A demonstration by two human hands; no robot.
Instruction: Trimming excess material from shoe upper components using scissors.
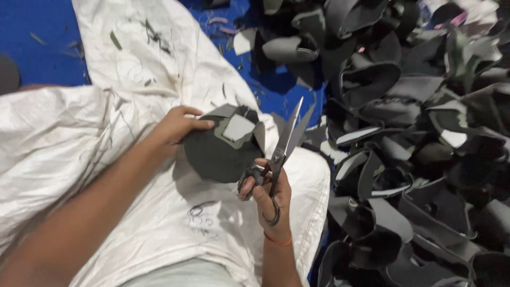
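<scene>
Left hand (pixel 178 127) pinches the dark shoe-upper piece (pixel 220 154) at its edge, likely light, floppy foam-backed fabric; right hand (pixel 268 194) grips scissors (pixel 284 146), blades slightly parted.

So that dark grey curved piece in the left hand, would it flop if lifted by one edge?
The dark grey curved piece probably bends yet springs back: it keeps a cupped shape in the left hand. Likely light, since fingertips alone hold it.

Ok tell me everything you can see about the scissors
The scissors are large shears with long, pale metal blades and dark handle loops. The blades stand slightly parted, tips pointing up and away over the blue floor. The right hand grips the loops from below, fingers through them. They sit just right of the dark grey cut piece, apparently not cutting it.
</scene>
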